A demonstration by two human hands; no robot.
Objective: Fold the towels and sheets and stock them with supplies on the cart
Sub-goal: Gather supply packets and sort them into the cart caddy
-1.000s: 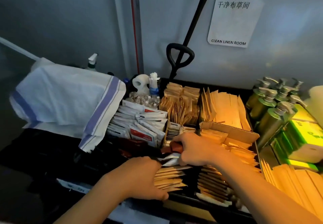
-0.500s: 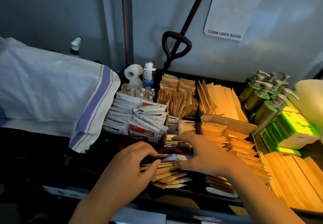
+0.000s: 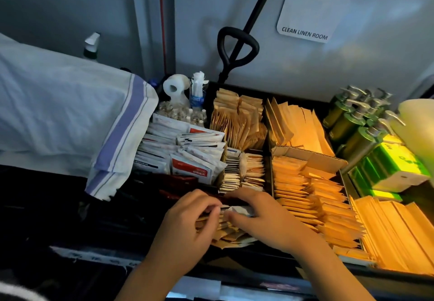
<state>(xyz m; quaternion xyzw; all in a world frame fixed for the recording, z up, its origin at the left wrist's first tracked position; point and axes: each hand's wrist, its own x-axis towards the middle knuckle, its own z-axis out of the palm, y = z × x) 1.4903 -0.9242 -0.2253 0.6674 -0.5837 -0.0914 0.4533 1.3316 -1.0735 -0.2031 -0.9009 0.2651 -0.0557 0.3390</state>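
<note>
The cart's top tray [image 3: 270, 252] is packed with rows of supply packets. My left hand [image 3: 187, 225] and my right hand [image 3: 265, 221] meet over the near middle compartment. Between their fingertips they pinch a small bundle of tan and white sachets [image 3: 225, 216] that stands on the tan sachets [image 3: 225, 235] below. A white towel with a blue stripe [image 3: 77, 117] lies folded over the cart's left end.
White and red packets [image 3: 185, 155] fill the left compartment, brown paper packets [image 3: 237, 122] and tan sleeves [image 3: 296, 127] the back ones. Green pump bottles [image 3: 352, 122] and green boxes [image 3: 394, 167] stand at the right. A black handle [image 3: 237, 47] leans against the wall.
My two hands have drawn closer together over the near sachets, the left one rising from the stack to pinch the bundle. The view has shifted slightly nearer and down.
</note>
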